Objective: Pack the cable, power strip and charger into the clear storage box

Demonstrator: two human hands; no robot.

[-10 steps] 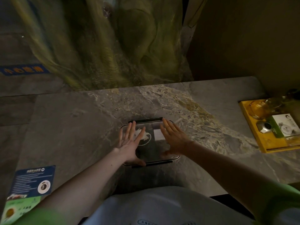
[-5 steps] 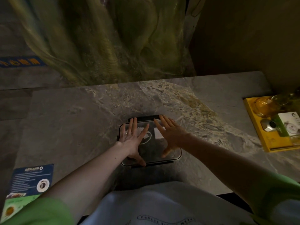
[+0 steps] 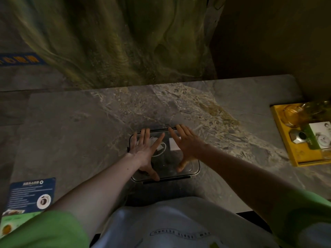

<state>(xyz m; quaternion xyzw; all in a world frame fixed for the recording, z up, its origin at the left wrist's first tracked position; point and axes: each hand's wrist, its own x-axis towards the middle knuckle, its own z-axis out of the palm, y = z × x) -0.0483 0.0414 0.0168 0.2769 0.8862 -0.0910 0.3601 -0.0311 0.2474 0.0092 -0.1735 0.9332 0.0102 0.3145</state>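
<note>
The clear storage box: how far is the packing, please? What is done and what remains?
Done: white items, seemingly the cable and charger, show through the closed lid of the clear storage box; the power strip cannot be told apart. In hand: the left hand and right hand lie flat and open on the lid, pressing it. Left: probably only closing the dark latches at its near and far edges.

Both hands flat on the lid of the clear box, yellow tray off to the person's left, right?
Not quite. The head view shows the left hand and right hand spread flat on the lid of the clear storage box, but the yellow tray sits to the person's right, not left.
</note>
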